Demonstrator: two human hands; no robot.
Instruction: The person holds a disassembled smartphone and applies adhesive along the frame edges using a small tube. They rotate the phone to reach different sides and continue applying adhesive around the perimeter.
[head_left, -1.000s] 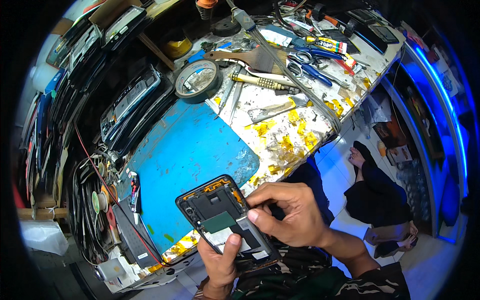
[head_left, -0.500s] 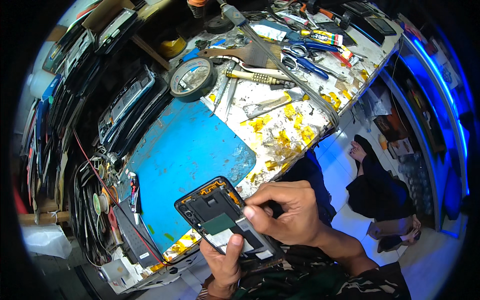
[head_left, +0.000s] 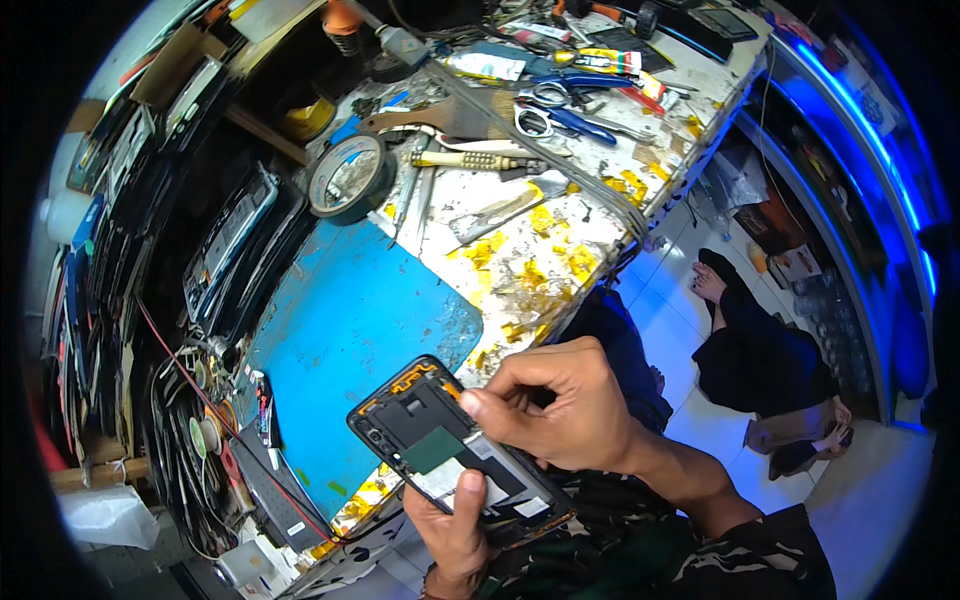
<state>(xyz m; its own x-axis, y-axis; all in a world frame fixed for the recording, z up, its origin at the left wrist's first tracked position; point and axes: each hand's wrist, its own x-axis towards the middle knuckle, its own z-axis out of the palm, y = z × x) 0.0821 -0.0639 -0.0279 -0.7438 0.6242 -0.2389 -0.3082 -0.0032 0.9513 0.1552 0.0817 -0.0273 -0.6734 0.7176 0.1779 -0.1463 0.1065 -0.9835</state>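
Observation:
A dark phone (head_left: 410,420) without its back cover, showing orange flex parts, a green patch and pale labels, is held tilted at the bench's front edge. My left hand (head_left: 450,525) grips it from below, thumb on its left edge. My right hand (head_left: 550,405) is closed in a pinch at the phone's upper right edge, by an orange part; whatever is between those fingertips is hidden. Just beyond the phone lies a blue mat (head_left: 350,300), with a small tube (head_left: 265,410) at its left side.
The cluttered bench holds a tape roll (head_left: 350,175), scissors (head_left: 540,115), a brush (head_left: 460,115), cables and glue tubes. Stacked phone parts (head_left: 225,250) line the left. At right, another person in dark clothes (head_left: 760,360) is near the tiled floor, beside a blue-lit display case (head_left: 885,200).
My right hand has moved slightly left and up along the phone, its thumb now higher on the edge. The view has shifted, moving the bench up and left in the picture.

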